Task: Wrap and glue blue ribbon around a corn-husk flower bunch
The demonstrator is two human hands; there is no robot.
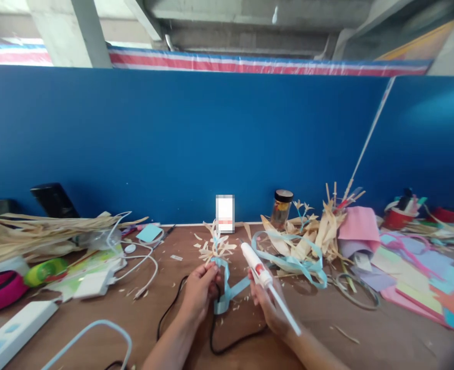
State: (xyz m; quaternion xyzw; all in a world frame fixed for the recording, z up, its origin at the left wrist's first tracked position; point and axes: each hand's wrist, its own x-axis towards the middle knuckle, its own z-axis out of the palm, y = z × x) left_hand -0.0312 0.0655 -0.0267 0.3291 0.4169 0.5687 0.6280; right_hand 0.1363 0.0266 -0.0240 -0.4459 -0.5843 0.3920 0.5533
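Note:
My left hand [200,290] is closed in a pinch at the base of a flower [216,249] made of pale, dried husk strips. A light blue ribbon [222,307] hangs from the pinch, loops down and runs right toward my other hand. In my right hand [269,303] is a white hot glue gun [258,268], its nozzle pointing up and left, apart from the flower. A long white glue stick [286,311] juts out of its rear. The black cord [237,351] curves over the table beneath both hands. Fingers under the gun are partly hidden.
A lidded jar [281,208], more blue ribbon [311,264] and dried husks [325,231] lie right of centre. Coloured paper [415,288] covers the far right. On the left are white cables [150,257], a power strip [22,329] and a husk pile [57,234]. A blue partition [211,133] stands behind.

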